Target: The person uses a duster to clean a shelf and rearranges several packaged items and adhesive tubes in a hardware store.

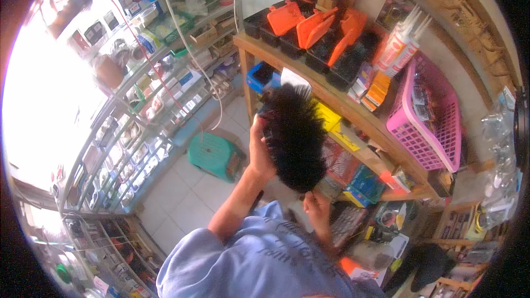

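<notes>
A large black bristle brush [296,145], oblong and tufted, stands before me with its bristles facing up at the camera. My left hand [261,151] is wrapped around its left side, thumb up along the edge. Close to the brush's lower end is my right hand [316,207], its fingers curled. Whether those fingers hold the brush or only lie against it cannot be told. The bristles hide the brush's base and any handle. Below, the front of my blue-grey shirt [265,252] fills the view.
A wooden shelf unit [314,82] runs along the right, bearing black bins with orange scoop-like pieces [316,27], white tubes [397,54] and a pink plastic basket [422,132]. On the tiled floor [178,194] stands a green plastic stool [213,155]. Glass display shelves [165,99] line the left.
</notes>
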